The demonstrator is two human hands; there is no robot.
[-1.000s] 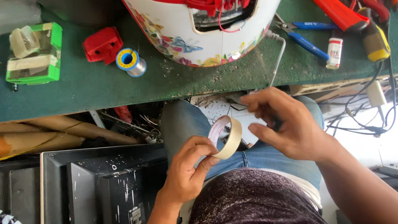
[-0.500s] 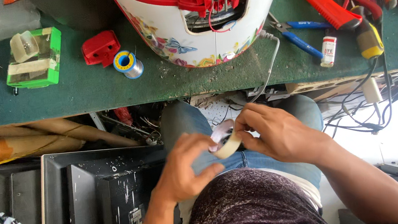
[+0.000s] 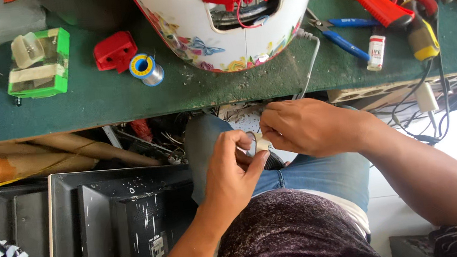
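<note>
Tape roll point(image 3: 261, 142): light, stiff ring, sticky edge; pinched at rim in left hand point(image 3: 232, 171) grip, right hand point(image 3: 304, 128) fingers closed on its edge

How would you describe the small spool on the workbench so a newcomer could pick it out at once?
Start at the big white appliance with the red top on the green workbench. Just left of its base, beside a red plastic part, lies the solder wire spool. It alone is round, with a blue core, a yellow rim and shiny silver wire wound around it.
</note>
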